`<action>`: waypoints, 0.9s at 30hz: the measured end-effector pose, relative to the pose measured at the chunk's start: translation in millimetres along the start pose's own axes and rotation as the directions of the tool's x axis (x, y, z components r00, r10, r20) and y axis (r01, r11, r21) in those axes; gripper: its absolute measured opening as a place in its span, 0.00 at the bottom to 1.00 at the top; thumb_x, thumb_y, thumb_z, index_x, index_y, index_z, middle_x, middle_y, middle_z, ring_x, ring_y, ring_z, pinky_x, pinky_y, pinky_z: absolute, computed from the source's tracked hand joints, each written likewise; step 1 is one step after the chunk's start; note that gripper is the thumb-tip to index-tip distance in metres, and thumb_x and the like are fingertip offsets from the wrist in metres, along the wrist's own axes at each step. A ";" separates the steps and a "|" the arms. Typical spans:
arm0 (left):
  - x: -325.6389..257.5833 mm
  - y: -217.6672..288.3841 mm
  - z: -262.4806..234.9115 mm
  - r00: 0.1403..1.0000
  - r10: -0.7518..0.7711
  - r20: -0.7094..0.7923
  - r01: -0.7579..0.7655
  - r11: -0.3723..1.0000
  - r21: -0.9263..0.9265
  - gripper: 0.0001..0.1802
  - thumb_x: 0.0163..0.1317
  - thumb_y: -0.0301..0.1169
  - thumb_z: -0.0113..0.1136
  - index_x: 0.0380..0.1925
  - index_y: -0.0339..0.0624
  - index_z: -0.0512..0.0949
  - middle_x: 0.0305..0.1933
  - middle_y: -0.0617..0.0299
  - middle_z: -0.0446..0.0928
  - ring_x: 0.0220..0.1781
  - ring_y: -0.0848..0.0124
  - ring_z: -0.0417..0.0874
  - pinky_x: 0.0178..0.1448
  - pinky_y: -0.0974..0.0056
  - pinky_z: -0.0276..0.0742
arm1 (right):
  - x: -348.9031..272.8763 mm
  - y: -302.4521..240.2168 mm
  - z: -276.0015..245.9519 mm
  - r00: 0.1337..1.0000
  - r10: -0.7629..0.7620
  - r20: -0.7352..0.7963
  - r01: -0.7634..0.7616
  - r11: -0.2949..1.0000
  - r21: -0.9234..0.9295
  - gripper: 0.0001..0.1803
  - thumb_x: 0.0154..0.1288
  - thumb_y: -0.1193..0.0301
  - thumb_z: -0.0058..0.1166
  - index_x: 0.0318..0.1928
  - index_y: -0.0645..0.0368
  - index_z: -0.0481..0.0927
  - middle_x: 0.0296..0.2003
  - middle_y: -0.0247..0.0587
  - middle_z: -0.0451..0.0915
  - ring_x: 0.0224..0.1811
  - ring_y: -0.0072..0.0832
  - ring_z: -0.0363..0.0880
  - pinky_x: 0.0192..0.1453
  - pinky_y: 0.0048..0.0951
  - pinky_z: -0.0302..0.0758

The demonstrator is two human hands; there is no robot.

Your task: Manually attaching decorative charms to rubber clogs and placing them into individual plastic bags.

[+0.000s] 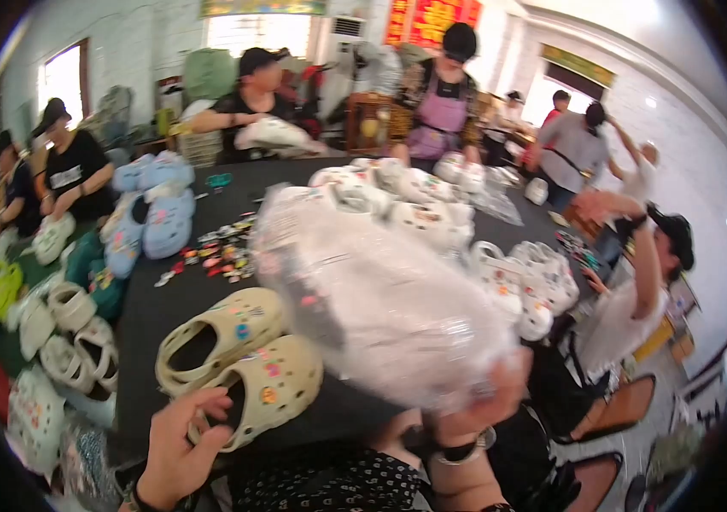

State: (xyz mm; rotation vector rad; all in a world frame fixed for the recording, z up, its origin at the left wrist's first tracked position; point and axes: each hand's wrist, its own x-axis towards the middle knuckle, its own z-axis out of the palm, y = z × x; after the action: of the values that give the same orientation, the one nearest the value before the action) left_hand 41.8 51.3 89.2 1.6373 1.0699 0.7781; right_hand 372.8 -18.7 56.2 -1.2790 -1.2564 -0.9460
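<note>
My right hand (493,386) grips one end of a large clear plastic bag (389,299), raised over the table and slightly blurred. Pale shapes show through its film, but I cannot make out exactly what they are. Below and left of it, a pair of beige clogs with colourful charms, a far clog (248,311) and a near clog (286,388), rests on the dark table. By the heel of the near clog is my left hand (182,444), its thumb and fingers apart and nothing held in them; whether it touches the clog I cannot tell.
The black table (145,341) carries loose charms (225,247), blue clogs (167,218) and several white clogs (432,213). More clogs crowd the left side, including a green pair (2,286). People work around the table, one seated close on my right (624,324).
</note>
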 end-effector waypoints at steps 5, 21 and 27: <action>0.4 -24.3 30.6 0.972 0.070 0.226 0.165 0.485 -0.859 0.54 0.59 0.65 0.54 0.74 0.53 0.41 0.73 0.47 0.54 0.67 0.52 0.67 0.65 0.46 0.72 | -3.0 -79.9 26.3 0.892 -0.215 0.397 -0.145 0.696 0.703 0.22 0.49 0.75 0.63 0.48 0.56 0.79 0.40 0.48 0.75 0.36 0.42 0.77 0.35 0.38 0.74; 7.5 -30.6 10.0 0.907 0.298 0.297 -0.376 0.891 0.254 0.14 0.63 0.28 0.53 0.45 0.33 0.80 0.44 0.53 0.82 0.45 0.55 0.82 0.50 0.58 0.76 | 36.9 -89.0 25.0 0.560 -0.609 0.562 -0.092 0.628 0.773 0.34 0.50 0.76 0.62 0.61 0.55 0.68 0.65 0.51 0.60 0.68 0.50 0.59 0.65 0.44 0.65; 10.3 -14.1 4.0 0.674 0.626 0.393 -0.729 0.650 0.216 0.14 0.53 0.26 0.63 0.40 0.35 0.81 0.42 0.52 0.80 0.42 0.55 0.83 0.46 0.60 0.77 | 14.9 -82.1 30.6 0.318 -0.715 0.622 -0.500 0.431 0.751 0.26 0.47 0.79 0.62 0.48 0.61 0.67 0.51 0.48 0.69 0.50 0.39 0.75 0.47 0.37 0.73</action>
State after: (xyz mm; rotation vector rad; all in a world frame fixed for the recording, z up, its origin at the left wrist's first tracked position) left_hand 45.5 60.9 74.4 2.4545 0.3462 0.8072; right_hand 290.1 4.2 79.2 -0.6345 -2.3859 0.7946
